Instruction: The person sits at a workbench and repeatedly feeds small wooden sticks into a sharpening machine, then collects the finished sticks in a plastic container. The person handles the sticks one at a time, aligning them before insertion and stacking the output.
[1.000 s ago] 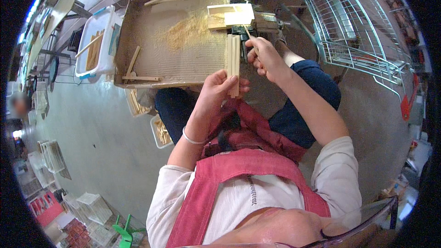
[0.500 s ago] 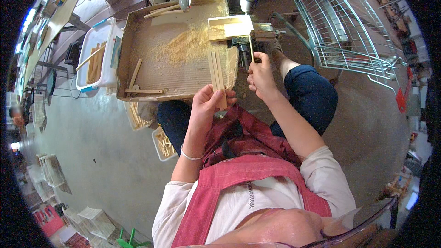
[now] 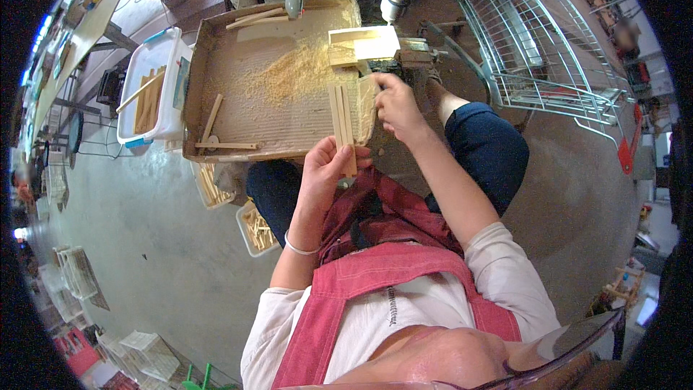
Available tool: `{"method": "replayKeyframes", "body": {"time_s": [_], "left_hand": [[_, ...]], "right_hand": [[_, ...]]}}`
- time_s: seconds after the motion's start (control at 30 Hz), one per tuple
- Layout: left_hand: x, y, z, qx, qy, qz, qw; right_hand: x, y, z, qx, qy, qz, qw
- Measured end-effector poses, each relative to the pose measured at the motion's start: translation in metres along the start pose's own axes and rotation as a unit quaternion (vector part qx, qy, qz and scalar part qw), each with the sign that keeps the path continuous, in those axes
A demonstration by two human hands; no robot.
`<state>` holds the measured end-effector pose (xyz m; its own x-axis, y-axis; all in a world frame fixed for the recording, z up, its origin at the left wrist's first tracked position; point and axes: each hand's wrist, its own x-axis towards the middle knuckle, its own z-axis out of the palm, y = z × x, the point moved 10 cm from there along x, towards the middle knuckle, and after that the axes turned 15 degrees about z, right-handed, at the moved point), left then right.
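Note:
My left hand (image 3: pixel 326 166) is closed round several slim pale wooden sticks (image 3: pixel 341 119), which point away from me over the front right of a sawdust-dusted cardboard tray (image 3: pixel 238 87). My right hand (image 3: pixel 395 105) is curled just right of the sticks' far ends, at the tray's right edge; what its fingers hold, if anything, I cannot make out. Just beyond it sits a small brightly lit wooden fixture (image 3: pixel 364 47) on a machine (image 3: pixel 415 50), below a grey lamp head (image 3: pixel 294 1).
At left stand a white plastic bin of wood strips (image 3: pixel 157 54) and two lower containers of small sticks (image 3: pixel 257 227). Wire carts (image 3: pixel 541 43) are at right, a red handle (image 3: pixel 626 152) beside them. My knees flank the work, and white stacks (image 3: pixel 72 274) stand at lower left.
My left hand and sticks have moved down and left. My right hand has shifted down and left from the fixture, and the stick it held is no longer clearly visible.

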<state>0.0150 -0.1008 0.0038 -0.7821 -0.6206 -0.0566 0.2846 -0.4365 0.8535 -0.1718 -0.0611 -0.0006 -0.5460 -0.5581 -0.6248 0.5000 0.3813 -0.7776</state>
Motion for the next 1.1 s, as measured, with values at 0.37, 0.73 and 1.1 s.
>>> {"method": "replayKeyframes", "body": {"time_s": [0.37,0.73,1.1], "left_hand": [[-0.001,-0.003,-0.005,0.032,-0.013,0.01,0.999],[-0.002,0.002,-0.002,0.033,0.0,0.001,0.999],[-0.004,0.002,-0.005,0.025,-0.002,-0.006,1.0]], "right_hand": [[-0.002,0.0,0.0,0.028,-0.055,0.026,0.998],[-0.011,-0.007,0.002,0.045,-0.024,-0.002,0.999],[-0.011,-0.016,-0.001,0.066,0.02,-0.01,0.998]]}}
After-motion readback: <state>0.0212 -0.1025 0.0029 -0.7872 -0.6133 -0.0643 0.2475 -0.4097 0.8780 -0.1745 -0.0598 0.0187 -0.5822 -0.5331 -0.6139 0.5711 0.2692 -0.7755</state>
